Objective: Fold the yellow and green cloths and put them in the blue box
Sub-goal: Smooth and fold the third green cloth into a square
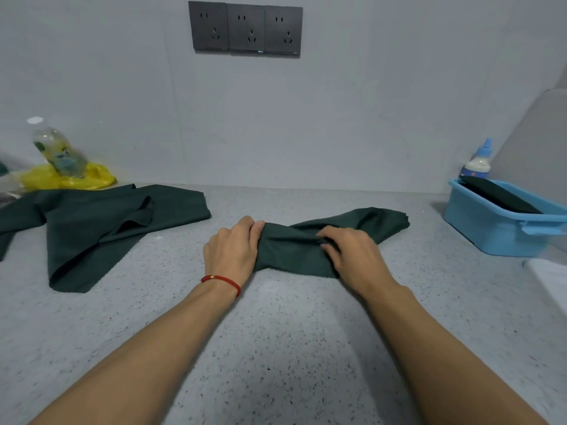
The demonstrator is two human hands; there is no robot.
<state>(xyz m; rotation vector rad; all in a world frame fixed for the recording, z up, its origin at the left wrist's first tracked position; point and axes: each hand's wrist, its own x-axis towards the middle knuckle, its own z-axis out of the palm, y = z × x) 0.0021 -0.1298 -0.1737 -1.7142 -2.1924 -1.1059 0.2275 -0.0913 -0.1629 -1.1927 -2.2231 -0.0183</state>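
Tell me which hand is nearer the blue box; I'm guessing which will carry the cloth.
Right. The right hand grips the cloth on the side toward the box; the left hand grips its far end.

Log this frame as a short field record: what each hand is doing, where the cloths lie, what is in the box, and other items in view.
left hand: left hand grips the left end of the green cloth
right hand: right hand pinches the same cloth at its middle
cloth in hand: bunched, lying on the counter
spare cloths: unfolded green cloths spread at left
yellow item: yellow material, far left, under a plastic bottle
blue box: blue box at right, holds a folded dark cloth
behind box: squeeze bottle
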